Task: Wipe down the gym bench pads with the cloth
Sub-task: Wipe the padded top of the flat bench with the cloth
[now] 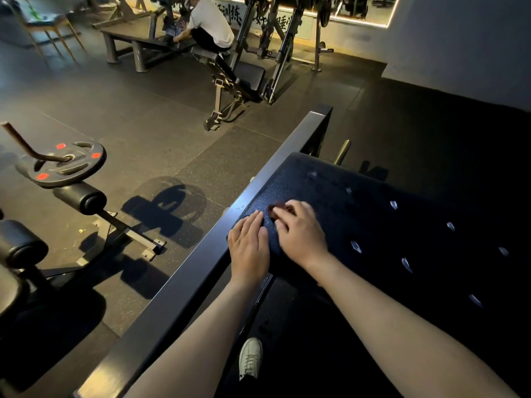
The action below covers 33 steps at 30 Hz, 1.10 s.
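A large black textured bench pad (373,225) with several pale buttons fills the right half of the view. My right hand (301,234) presses a small dark brown cloth (280,209) onto the pad near its left edge; only a bit of cloth shows past the fingertips. My left hand (248,248) lies flat beside it on the pad's left edge, fingers together, holding nothing.
A black steel frame beam (218,248) runs diagonally along the pad's left side. A weight plate (61,165) on a bar and roller pads (80,196) stand at left. Another person (209,24) crouches by a bench at the back. My white shoe (250,357) is below.
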Motion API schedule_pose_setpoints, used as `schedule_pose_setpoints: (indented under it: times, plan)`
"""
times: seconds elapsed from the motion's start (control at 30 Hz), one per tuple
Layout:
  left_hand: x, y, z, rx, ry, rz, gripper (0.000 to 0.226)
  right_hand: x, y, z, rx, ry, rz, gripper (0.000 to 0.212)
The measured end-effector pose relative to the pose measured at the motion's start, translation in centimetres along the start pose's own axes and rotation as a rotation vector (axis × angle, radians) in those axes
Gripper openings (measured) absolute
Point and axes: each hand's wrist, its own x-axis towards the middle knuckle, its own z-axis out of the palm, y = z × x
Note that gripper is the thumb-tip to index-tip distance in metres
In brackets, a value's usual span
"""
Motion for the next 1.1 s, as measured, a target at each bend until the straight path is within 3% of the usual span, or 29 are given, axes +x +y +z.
schedule_pose_setpoints:
  times: [0.17, 0.27, 0.37, 0.5, 0.63, 0.8, 0.9, 1.0, 1.1]
  plan:
    - [0.0, 0.3, -0.1, 0.001, -0.041, -0.036, 0.057, -0.8, 1.2, 0.2, 0.005, -0.085, -0.151, 0.036]
    - [-0.1, -0.1, -0.5, 0.054, -0.088, -0.017, 0.047, 1.8, 3.8, -0.7, -0.044, -0.049, 0.013, 0.036]
    - [-0.1, -0.1, -0.2, 0.058, -0.075, -0.022, 0.050, 2.0, 2.8, -1.0, -0.032, -0.014, 0.143, 0.039]
    - [0.0, 0.0, -0.2, 0.005, -0.058, -0.030, 0.062, -1.4, -0.4, -0.4, 0.004, -0.048, -0.022, 0.038]
    - [-0.1, -0.1, -0.4, 0.026, -0.063, -0.011, 0.058, -2.3, 1.0, -0.6, 0.016, -0.147, -0.173, 0.039]
    - [-0.2, 0.1, -0.7, 0.095, -0.104, 0.005, 0.062, 0.6, 3.3, -1.1, -0.019, -0.027, 0.154, 0.042]
    - [-0.4, -0.1, -0.8, 0.156, -0.094, 0.056, 0.072, -0.2, 1.0, -0.1, 0.027, -0.059, 0.033, 0.052]
    - [1.0, 0.5, -0.7, 0.221, -0.104, -0.001, 0.058, -0.8, 0.7, 0.2, 0.087, -0.177, -0.163, 0.046]
    - [3.6, 1.2, -0.3, 0.269, -0.181, -0.017, 0.052, 1.4, 3.0, -0.7, 0.014, -0.165, -0.135, 0.039]
